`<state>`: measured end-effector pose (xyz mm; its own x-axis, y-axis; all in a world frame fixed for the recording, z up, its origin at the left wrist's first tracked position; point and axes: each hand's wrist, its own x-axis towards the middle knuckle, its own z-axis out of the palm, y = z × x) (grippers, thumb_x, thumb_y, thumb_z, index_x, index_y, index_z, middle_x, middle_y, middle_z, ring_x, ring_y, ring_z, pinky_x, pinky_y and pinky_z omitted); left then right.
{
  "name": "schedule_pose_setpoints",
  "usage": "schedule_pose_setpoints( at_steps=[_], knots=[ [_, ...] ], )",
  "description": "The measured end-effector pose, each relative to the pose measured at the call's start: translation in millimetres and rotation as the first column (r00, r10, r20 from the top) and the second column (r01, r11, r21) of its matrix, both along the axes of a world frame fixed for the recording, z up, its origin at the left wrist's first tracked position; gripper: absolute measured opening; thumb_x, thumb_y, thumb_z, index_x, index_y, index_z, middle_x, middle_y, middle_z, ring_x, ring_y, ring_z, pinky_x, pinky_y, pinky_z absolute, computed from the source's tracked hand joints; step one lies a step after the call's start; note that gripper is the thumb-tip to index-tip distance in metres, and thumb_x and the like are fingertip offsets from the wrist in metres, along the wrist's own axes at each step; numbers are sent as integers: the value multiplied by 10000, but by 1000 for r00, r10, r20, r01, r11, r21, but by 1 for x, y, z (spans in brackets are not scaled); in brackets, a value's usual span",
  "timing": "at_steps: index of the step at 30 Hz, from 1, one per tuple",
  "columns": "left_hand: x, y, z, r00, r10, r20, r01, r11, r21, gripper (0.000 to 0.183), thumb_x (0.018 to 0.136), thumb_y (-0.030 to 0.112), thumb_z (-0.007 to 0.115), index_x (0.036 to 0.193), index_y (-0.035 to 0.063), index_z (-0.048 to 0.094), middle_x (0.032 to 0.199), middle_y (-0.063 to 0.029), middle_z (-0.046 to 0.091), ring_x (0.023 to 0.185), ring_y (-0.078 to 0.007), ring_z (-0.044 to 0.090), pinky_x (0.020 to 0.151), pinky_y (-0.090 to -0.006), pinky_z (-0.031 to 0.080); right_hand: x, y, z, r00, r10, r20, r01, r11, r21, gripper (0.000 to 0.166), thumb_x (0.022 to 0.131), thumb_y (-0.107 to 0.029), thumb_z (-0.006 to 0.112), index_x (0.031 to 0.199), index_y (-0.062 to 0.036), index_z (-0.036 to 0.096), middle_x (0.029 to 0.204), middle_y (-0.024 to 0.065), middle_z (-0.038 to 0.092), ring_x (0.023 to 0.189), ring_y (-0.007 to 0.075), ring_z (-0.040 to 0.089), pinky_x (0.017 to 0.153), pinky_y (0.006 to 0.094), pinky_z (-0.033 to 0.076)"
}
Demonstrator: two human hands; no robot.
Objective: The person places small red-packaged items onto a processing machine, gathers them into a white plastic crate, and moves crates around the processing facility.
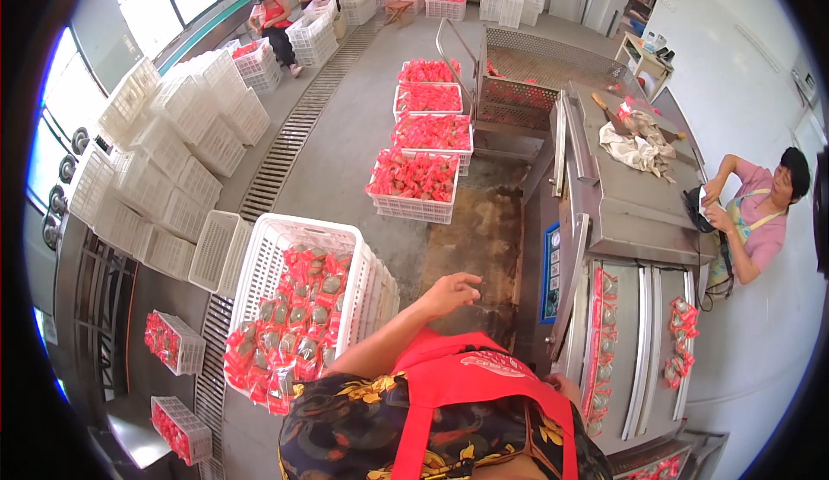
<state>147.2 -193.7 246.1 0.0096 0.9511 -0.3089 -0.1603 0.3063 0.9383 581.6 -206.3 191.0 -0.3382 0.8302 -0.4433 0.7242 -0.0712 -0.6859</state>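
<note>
My left hand is held out in front of my red apron. It is empty, with its index finger extended over the stained floor. Only a small part of my right hand shows at the apron's right side; its fingers are hidden. Left of my arm, a large white plastic crate holds many red-and-clear pouches with round grey-green contents. To the right is a stainless-steel chamber vacuum sealer. One row of pouches lies along its bed, and a looser row lies farther right.
Several filled white crates stand in a line ahead, beside a perforated steel cart. Stacked white crates crowd the left, near a floor drain grate. A co-worker stands beyond the sealer. Cloths lie on its lid.
</note>
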Motion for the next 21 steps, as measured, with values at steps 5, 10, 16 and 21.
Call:
schedule_pose_setpoints(
  at_steps=[5,10,16,21],
  knots=[
    [-3,-15,-12,991,94,95,-87,994,-72,397,899,162,603,1262,23,522,951,-57,676,784,-87,584,701,-221,472,-11,3,19,994,96,60,-103,988,119,254,813,-223,708,1012,-80,643,818,119,675,731,254,660,652,343,514],
    [-13,-22,-24,993,108,55,-104,992,-72,380,922,159,586,1265,12,514,1007,-93,667,838,-116,623,753,-234,504,-19,4,35,981,174,92,-188,965,181,265,842,-261,649,1040,-88,622,962,160,660,911,342,626,766,410,500],
    [1,-1,-11,1000,28,0,-28,994,-103,386,915,130,595,1263,-6,502,975,-87,675,778,-104,621,684,-201,487,-15,-14,42,990,60,125,-76,989,126,265,850,-287,638,1033,-96,625,925,154,664,870,342,630,733,412,499],
    [19,10,-15,998,-63,3,63,992,-107,398,901,126,603,1259,-16,504,958,-91,677,755,-104,617,673,-202,486,-4,-39,19,995,-40,88,26,988,155,259,854,-294,647,1029,-104,628,874,145,669,798,324,643,687,395,504]
  ],
)
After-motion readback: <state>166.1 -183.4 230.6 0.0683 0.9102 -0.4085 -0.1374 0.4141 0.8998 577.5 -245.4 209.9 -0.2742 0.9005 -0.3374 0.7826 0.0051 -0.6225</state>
